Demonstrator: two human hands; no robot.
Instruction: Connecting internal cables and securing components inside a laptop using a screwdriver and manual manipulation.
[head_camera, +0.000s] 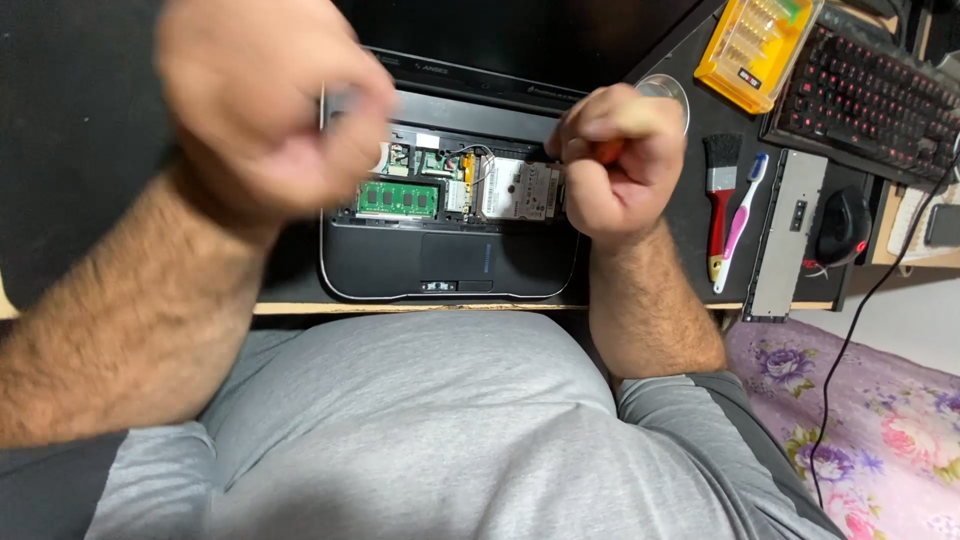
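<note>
A black laptop (450, 262) lies bottom-up on the desk with its service cover off. Inside show a green memory stick (398, 199) and a silver hard drive (520, 190). My right hand (615, 160) is a closed fist around an orange-handled screwdriver (606, 152) at the right edge of the open bay, by the drive. My left hand (265, 105), blurred, is raised above the laptop's left side; its fingers are curled around something thin and dark that I cannot make out.
To the right lie a red-handled brush (719, 190), a pink and white toothbrush (740, 215), a grey cover panel (790, 235), a black mouse (843, 225) and a red-lit keyboard (870, 95). A yellow bit case (757, 45) sits at the back.
</note>
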